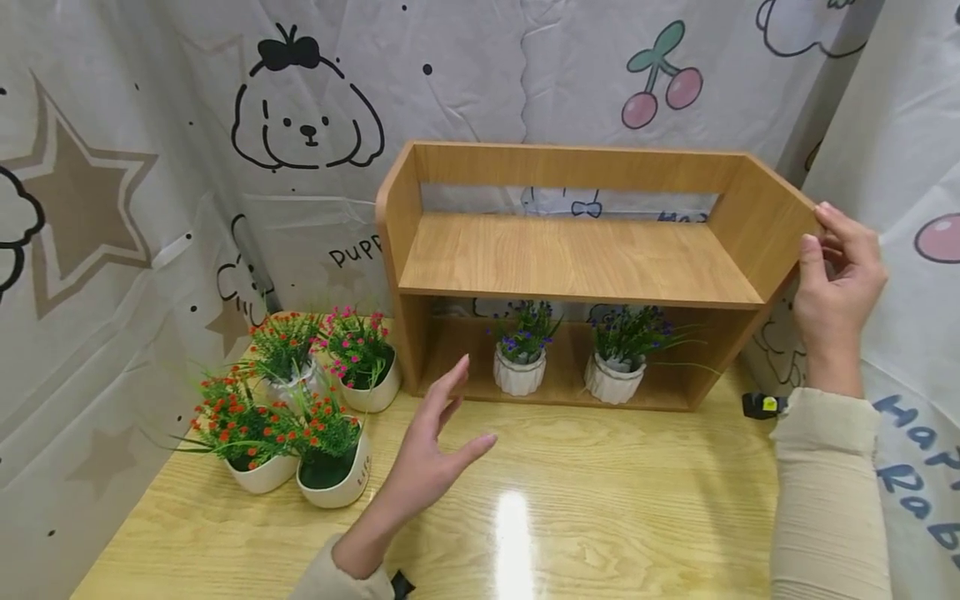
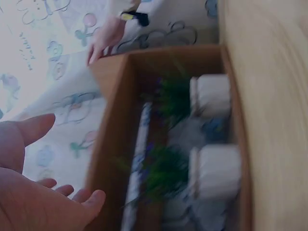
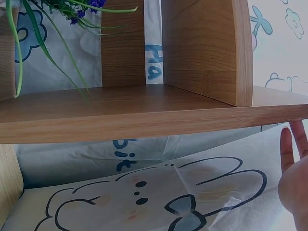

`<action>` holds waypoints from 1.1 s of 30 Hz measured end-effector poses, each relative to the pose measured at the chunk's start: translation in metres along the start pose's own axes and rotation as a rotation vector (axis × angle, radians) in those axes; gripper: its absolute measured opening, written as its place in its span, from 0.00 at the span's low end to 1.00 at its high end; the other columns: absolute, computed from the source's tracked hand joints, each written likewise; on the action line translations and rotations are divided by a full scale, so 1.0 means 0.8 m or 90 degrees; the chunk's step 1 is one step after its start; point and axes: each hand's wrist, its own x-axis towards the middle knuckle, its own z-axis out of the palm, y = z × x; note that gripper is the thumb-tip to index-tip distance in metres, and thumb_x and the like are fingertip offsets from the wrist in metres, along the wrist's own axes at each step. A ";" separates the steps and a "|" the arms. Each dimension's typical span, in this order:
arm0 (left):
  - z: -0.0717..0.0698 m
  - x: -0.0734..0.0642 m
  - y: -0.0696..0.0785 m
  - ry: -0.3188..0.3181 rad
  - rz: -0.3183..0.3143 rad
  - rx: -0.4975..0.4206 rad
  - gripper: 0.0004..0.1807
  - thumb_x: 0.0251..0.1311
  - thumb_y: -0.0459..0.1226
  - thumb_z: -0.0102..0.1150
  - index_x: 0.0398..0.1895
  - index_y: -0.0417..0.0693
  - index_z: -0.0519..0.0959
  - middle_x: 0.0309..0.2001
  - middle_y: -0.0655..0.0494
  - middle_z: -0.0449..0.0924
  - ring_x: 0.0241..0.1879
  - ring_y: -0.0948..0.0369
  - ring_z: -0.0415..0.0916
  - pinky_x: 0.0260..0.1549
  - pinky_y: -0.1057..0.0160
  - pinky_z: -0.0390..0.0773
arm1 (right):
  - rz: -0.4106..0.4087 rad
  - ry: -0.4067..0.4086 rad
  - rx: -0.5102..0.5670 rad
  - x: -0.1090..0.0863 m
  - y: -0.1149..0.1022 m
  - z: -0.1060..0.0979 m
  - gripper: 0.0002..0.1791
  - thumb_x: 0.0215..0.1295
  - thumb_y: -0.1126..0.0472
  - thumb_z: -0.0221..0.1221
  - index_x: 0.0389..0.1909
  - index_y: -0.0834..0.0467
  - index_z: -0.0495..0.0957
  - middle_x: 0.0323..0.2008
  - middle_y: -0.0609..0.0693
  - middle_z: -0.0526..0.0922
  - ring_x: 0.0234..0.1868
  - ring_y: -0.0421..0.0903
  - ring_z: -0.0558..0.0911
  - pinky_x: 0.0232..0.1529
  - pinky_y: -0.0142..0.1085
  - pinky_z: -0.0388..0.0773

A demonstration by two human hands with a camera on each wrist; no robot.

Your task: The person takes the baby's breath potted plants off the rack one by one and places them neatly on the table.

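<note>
A two-level wooden shelf [image 1: 585, 258] stands at the back of the table. My right hand [image 1: 840, 283] touches the front edge of its right side panel, and in the right wrist view the fingers [image 3: 287, 149] reach the panel's outer face. In front of the shelf's lower left, my left hand [image 1: 427, 458] hovers with fingers spread and nothing held. Two white pots with purple-flowered plants, a left pot [image 1: 520, 372] and a right pot [image 1: 615, 379], sit on the lower level. The upper level bears nothing.
Left of the shelf, several potted plants cluster on the table [image 1: 600, 500]: a pink-flowered one [image 1: 369, 387], an orange-flowered one [image 1: 333, 475] and more behind. Printed cloth [image 1: 465, 75] hangs around the table. Long leaves stick out from the right purple-flowered plant.
</note>
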 end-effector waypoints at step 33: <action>0.094 0.141 -0.192 0.160 -0.276 -0.267 0.51 0.46 0.34 0.74 0.73 0.60 0.55 0.72 0.57 0.56 0.72 0.54 0.51 0.69 0.53 0.56 | -0.008 -0.005 -0.034 0.007 0.036 0.001 0.15 0.69 0.59 0.55 0.55 0.45 0.78 0.54 0.39 0.76 0.49 0.36 0.74 0.50 0.28 0.68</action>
